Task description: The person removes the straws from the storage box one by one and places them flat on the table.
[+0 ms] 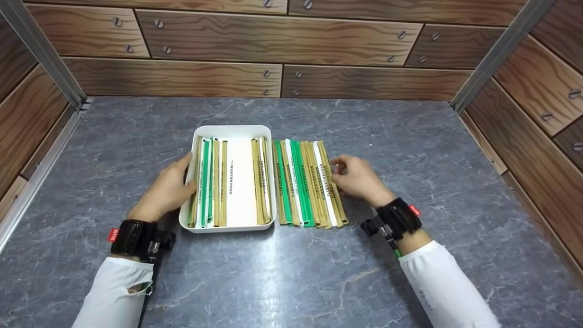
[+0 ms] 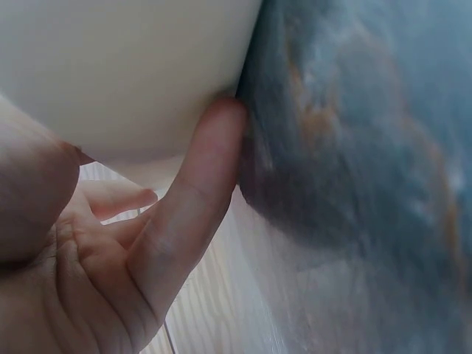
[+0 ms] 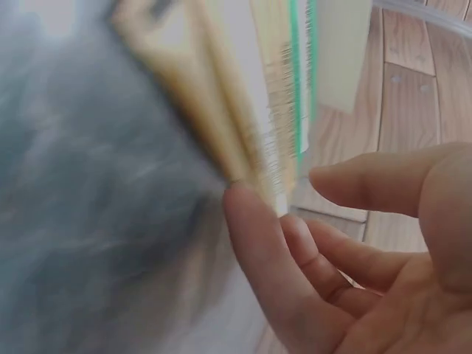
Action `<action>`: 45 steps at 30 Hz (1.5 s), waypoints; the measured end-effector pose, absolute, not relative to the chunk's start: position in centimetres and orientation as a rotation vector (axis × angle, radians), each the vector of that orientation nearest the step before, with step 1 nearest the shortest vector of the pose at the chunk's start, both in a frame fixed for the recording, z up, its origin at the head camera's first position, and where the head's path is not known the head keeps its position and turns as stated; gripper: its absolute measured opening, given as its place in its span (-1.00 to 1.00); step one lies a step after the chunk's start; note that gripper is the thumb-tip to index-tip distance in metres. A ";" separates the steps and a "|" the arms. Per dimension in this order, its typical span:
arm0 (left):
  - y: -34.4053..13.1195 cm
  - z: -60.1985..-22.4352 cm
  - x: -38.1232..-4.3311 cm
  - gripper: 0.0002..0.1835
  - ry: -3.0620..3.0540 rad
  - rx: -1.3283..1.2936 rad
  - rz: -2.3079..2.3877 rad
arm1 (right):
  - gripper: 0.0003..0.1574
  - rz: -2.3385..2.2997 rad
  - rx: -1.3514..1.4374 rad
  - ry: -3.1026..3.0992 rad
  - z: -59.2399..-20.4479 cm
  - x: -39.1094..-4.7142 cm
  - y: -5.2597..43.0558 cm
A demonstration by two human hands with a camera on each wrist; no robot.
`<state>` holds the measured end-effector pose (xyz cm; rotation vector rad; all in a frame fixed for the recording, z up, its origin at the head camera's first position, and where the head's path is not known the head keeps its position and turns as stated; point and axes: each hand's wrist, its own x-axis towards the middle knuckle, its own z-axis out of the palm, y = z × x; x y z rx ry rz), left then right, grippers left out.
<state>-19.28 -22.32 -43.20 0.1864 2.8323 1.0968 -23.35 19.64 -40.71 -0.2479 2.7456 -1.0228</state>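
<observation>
My left hand point(image 1: 166, 191) grips the left side of a white rectangular tray point(image 1: 232, 131), thumb over the rim. In the left wrist view, its fingers point(image 2: 203, 162) lie along the outer wall. Inside are slim printed stick packets: a green, white and gold group point(image 1: 209, 182) on the left and a mostly gold group point(image 1: 260, 182) on the right. Against the tray's right side lies a row of similar packets point(image 1: 305, 182). At that row's right edge is my right hand point(image 1: 360, 180), fingertips touching the outermost gold packet point(image 3: 206, 110), thumb apart from them.
A grey marbled tabletop point(image 1: 291, 278) carries everything. Wood-patterned panels point(image 1: 278, 38) stand behind and on both sides, with metal rails point(image 1: 496, 54) at the corners. Each wrist wears a black strap with a camera point(image 1: 155, 246).
</observation>
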 end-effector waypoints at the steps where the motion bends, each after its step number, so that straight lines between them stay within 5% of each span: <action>1: -22.3 -43.2 -19.3 -0.17 2.831 0.185 1.097 | -0.39 -1.015 -0.278 2.768 -40.3 -23.4 19.2; 12: -21.9 -43.3 -19.4 -0.16 2.814 0.181 1.109 | -0.46 -1.067 -0.522 2.734 -37.0 -23.5 10.9; 25: -21.6 -43.4 -19.4 -0.17 2.842 0.219 1.114 | -0.37 -0.588 -0.694 2.720 -37.3 -23.0 -0.2; 28: -21.7 -43.4 -19.4 -0.17 2.832 0.212 1.123 | -0.51 -0.411 -0.720 2.761 -38.0 -22.9 -2.0; 34: -22.0 -43.4 -19.3 -0.16 2.832 0.195 1.123 | -0.86 -0.163 -0.718 2.795 -39.6 -22.9 -4.0; 45: -22.5 -43.3 -19.4 -0.16 2.853 0.200 1.099 | -0.76 -0.134 -0.716 2.787 -40.6 -23.4 -4.6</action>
